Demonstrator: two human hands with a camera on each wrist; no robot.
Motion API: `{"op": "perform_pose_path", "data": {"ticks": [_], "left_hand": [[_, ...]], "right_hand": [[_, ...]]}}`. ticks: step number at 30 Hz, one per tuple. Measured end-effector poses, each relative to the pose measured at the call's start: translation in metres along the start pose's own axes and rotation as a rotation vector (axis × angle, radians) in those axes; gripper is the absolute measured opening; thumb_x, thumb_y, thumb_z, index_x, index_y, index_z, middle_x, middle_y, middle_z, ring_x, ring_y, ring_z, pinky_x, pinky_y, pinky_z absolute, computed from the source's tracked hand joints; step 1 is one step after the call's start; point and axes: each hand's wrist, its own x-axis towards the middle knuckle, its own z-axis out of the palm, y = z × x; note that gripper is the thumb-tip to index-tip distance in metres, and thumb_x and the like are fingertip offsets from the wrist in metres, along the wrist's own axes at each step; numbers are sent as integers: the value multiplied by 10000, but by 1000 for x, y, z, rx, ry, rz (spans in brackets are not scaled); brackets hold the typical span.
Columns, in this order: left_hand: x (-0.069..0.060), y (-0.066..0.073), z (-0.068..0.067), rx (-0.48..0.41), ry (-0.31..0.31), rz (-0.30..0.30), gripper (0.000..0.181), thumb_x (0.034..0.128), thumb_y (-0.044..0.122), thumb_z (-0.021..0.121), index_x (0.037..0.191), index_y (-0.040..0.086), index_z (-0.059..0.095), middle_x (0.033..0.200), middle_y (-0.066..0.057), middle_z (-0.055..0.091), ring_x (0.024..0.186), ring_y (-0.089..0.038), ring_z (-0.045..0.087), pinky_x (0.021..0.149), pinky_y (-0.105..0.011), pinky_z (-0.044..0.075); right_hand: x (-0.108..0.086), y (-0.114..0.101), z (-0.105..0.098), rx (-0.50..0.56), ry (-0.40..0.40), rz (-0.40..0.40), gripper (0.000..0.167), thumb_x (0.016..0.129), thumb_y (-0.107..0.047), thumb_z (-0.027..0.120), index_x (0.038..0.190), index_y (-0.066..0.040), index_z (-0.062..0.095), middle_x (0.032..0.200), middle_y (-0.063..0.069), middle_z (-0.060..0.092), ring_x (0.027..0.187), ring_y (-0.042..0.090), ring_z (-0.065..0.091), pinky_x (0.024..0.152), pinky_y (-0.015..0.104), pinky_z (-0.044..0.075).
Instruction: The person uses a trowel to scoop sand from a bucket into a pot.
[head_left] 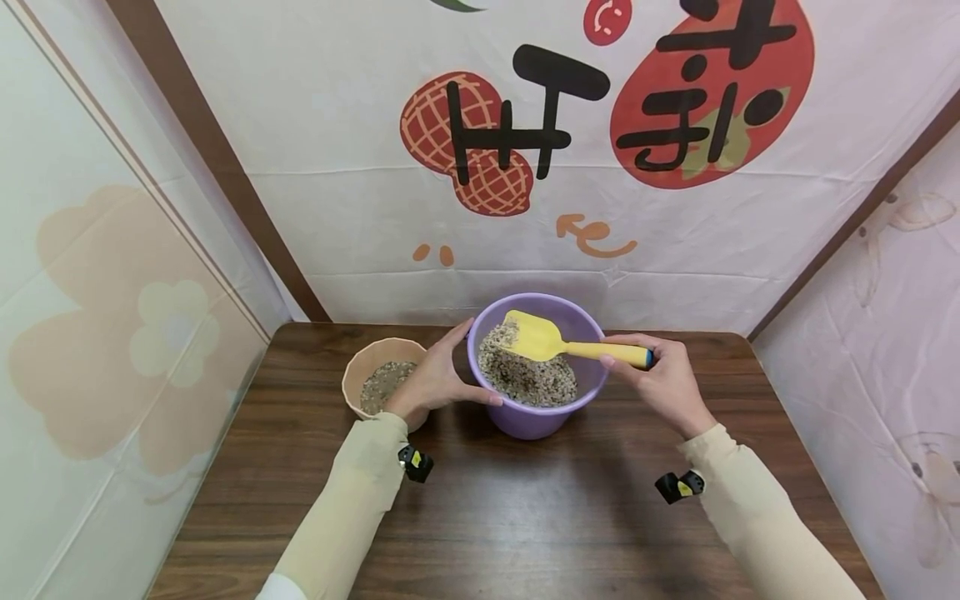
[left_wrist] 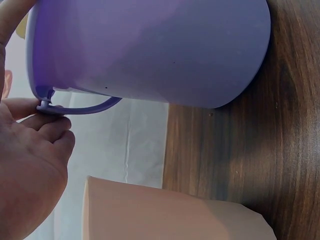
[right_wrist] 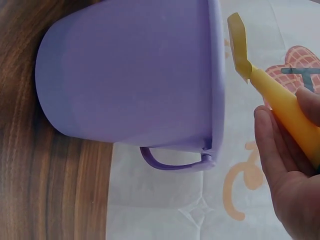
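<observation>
A purple bucket [head_left: 528,423] holds coarse grainy material [head_left: 534,382]. My left hand [head_left: 442,375] grips its left rim, thumb at the front and fingers behind; in the left wrist view the hand [left_wrist: 32,155] is at the bucket's [left_wrist: 150,50] rim beside the handle joint. My right hand [head_left: 660,379] holds a yellow shovel [head_left: 536,336] by its handle, thumb against fingers, the blade over the bucket's opening with some grains at its tip. In the right wrist view the shovel [right_wrist: 280,97] stands above the rim, held by the right hand [right_wrist: 295,170].
A peach-coloured pot [head_left: 356,371] with grainy material in it stands left of the bucket, partly behind my left wrist. Both stand on a dark wooden table [head_left: 525,517]. A printed cloth [head_left: 360,208] hangs behind the table, with more cloth at both sides.
</observation>
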Motion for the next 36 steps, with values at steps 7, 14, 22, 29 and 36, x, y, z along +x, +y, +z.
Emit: {"op": "perform_pose_path", "data": {"ticks": [7,14,22,29,36], "left_hand": [[-1,0,0,8,5,-14,1386,510,536,997,1629,219,244,1638,-6,300,1488,-231,277,1189,-489,267],[-1,0,0,-12,4,5,1369,522,511,1002,1627,216,249,1634,-12,308,1487,-235,280,1191,-499,259],[-6,4,-5,16,2,-15,1406,542,539,984,1639,174,185,1669,-78,213,1514,-273,213,1189,-523,253],[-20,3,-25,2,21,-9,1377,603,525,964,1646,175,135,1681,-76,151,1510,-292,217,1179,-540,279],[-38,-10,-55,101,109,-50,1343,614,597,930,1645,223,155,1674,-61,193,1507,-313,236,1164,-568,299]], "right_hand": [[-4,0,-4,18,22,-10,299,895,-178,809,1147,-25,758,954,94,733,737,103,578,577,221,494],[-9,-5,-6,9,33,-23,310,891,-138,808,1157,9,747,960,76,741,704,96,540,536,221,444],[-11,-11,-7,25,43,-37,294,890,-103,802,1159,4,750,970,91,744,725,91,557,554,208,463],[-11,-10,-9,18,44,-29,294,897,-121,799,1161,2,751,970,86,743,732,90,554,562,207,464],[-12,-7,-9,15,39,-22,318,907,-139,791,1170,31,734,966,90,740,752,100,583,584,212,489]]}}
